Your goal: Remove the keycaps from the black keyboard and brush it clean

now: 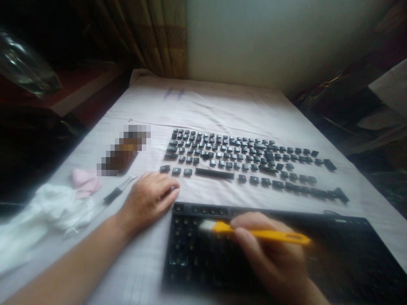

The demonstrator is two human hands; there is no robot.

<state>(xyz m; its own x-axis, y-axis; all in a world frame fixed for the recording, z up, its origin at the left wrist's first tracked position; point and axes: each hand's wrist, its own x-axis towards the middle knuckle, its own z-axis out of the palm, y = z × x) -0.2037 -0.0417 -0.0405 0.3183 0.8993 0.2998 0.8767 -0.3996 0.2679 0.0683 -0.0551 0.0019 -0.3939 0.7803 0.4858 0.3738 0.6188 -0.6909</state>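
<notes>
A black keyboard base [197, 262] with its keycaps removed lies at the near edge of a pale sheet. My right hand [270, 258] is closed around a yellow-handled brush [263, 234], whose white bristles touch the upper left part of the keyboard base. My left hand [149, 199] rests on the sheet just left of the keyboard's top left corner, fingers loosely curled with nothing in them. Beyond the keyboard, several black keycaps [238, 156] are laid out in rows in keyboard order.
A brown bottle [125, 150] lies left of the keycaps. A wire keycap puller [111, 197], a pink cloth [85, 182] and white cloth [47, 209] lie at the left. Curtains and a wall stand behind; dark furniture flanks both sides.
</notes>
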